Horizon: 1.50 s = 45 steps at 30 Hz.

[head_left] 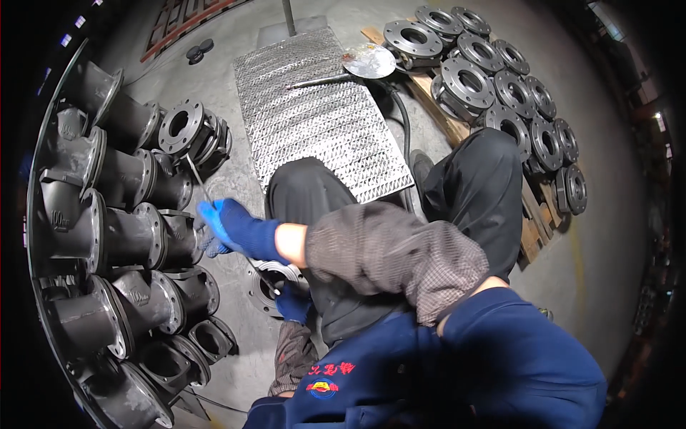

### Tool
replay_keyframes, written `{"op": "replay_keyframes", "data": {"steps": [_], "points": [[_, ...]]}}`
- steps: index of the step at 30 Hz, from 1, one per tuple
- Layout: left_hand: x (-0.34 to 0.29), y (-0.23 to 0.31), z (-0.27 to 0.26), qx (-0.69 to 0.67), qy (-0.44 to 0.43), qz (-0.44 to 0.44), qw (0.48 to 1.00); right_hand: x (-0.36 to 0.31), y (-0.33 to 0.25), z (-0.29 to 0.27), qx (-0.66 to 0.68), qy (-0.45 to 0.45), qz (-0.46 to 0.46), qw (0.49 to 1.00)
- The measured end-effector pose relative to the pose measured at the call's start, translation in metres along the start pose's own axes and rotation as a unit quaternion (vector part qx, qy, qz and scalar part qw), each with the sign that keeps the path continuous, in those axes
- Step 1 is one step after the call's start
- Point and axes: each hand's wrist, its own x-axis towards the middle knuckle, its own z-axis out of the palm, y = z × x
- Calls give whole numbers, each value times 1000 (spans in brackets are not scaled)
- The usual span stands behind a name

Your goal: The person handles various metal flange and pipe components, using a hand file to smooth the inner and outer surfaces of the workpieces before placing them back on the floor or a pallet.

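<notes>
My right hand (236,229), in a blue glove, reaches across my body to the left. Its fingers are closed round a thin metal rod (196,175), whose far end points at a dark flanged valve body (182,129) on the floor. Below that hand lies a grey metal flange (259,293) with bolt holes, beside my knee. My left hand (293,304), also in a blue glove, is at the flange's right edge; its fingers are mostly hidden. A thin shaft with a pale tip (276,292) crosses the flange next to it. Whether this belongs to the same rod is unclear.
Rows of dark flanged pipe bodies (128,236) stand close at the left. More flanged valve bodies (468,82) sit on wooden pallets (446,118) at the far right. Ahead lies a patterned metal plate (314,114), with a round paint-stained disc (370,62) at its far edge.
</notes>
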Motion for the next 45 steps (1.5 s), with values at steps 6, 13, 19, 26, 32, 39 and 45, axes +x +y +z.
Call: {"op": "replay_keyframes", "data": {"steps": [6, 13, 19, 26, 32, 39, 45], "points": [[-17, 8, -12, -148, -17, -201, 968, 44, 160, -45, -338, 56, 3, 940], [-77, -55, -2, -411, 217, -530, 710, 25, 153, -38, -560, 108, 134, 811], [-58, -27, 1, -748, 61, -495, 437, 26, 185, -43, -678, 91, 120, 720], [-47, -37, -8, -688, 83, -577, 432, 45, 193, -43, -758, 65, 80, 643], [-49, -42, -1, -749, -12, -424, 510, 51, 200, -65, -630, 106, 170, 750], [-70, -37, 8, -484, 75, -328, 808, 66, 228, -79, -558, 128, 226, 788], [-77, -18, -19, -530, 68, -277, 799, 65, 227, -55, -579, 67, 248, 774]]}}
